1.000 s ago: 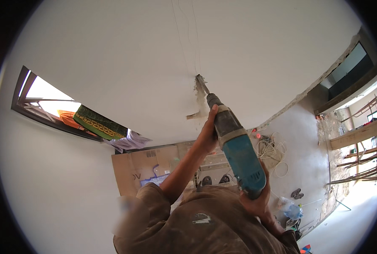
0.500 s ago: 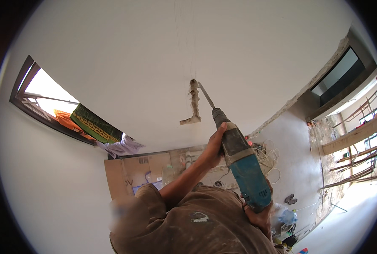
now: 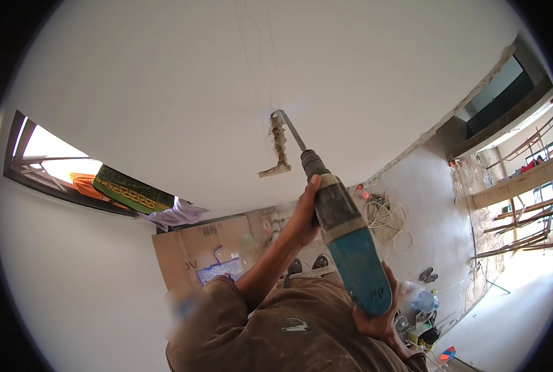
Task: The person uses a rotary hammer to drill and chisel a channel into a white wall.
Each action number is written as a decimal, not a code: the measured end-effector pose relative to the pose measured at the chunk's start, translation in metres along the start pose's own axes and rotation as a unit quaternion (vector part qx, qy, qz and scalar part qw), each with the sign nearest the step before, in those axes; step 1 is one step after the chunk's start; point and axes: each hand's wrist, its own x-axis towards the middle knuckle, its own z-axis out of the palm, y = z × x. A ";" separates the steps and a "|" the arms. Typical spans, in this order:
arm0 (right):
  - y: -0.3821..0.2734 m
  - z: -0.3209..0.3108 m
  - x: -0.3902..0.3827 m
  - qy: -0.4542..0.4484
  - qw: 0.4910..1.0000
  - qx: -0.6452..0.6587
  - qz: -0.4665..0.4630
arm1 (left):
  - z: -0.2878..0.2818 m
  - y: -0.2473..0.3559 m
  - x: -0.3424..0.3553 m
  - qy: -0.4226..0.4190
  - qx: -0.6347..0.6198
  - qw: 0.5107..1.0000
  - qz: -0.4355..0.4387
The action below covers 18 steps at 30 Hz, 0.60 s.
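A blue and black rotary hammer (image 3: pixel 351 245) slants up toward the white wall (image 3: pixel 183 93). My left hand (image 3: pixel 307 214) is wrapped round its dark front part, just behind the chuck, with the thumb along the side. At the rear end, my right hand (image 3: pixel 379 317) grips the tool; its fingers are partly hidden behind the blue body. The long metal chisel bit (image 3: pixel 294 131) meets the wall at the upper end of a rough chipped groove (image 3: pixel 279 139). The groove turns left at its lower end. Thin drawn lines (image 3: pixel 244 46) run up the wall above it.
Below are cardboard sheets (image 3: pixel 180 251), a coiled pale cable (image 3: pixel 385 214) and a pair of sandals (image 3: pixel 428 274). Cloths (image 3: pixel 133 191) hang at the left window. A clear plastic container (image 3: pixel 425 302) lies at lower right; wooden scaffolding (image 3: pixel 518 186) stands beyond the right opening.
The view has shifted a little. The chisel tip has moved left against the groove's upper end, and the hammer has swung slightly left with both hands still on it.
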 end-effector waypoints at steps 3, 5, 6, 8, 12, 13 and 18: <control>0.002 0.009 0.010 -0.013 1.000 -0.008 -0.020 | -0.006 0.008 0.004 0.009 -0.016 1.000 0.003; 0.011 0.019 0.023 -0.013 1.000 -0.008 0.000 | -0.020 0.014 0.017 0.002 -0.039 0.999 -0.007; 0.008 0.018 0.032 -0.022 0.999 -0.016 -0.021 | -0.023 0.017 0.023 -0.013 -0.033 0.999 -0.007; 0.000 0.016 0.047 -0.037 0.997 -0.029 -0.061 | -0.026 0.022 0.031 -0.043 -0.017 0.999 -0.010; 0.008 0.007 0.053 -0.030 0.999 0.016 -0.016 | -0.017 0.022 0.034 0.020 -0.009 1.000 -0.015; 0.010 0.006 0.055 -0.028 0.999 0.030 0.003 | -0.015 0.023 0.034 0.015 -0.007 1.000 -0.008; 0.026 -0.006 0.027 -0.016 0.999 -0.031 0.009 | -0.005 0.010 0.013 -0.042 -0.008 0.999 -0.022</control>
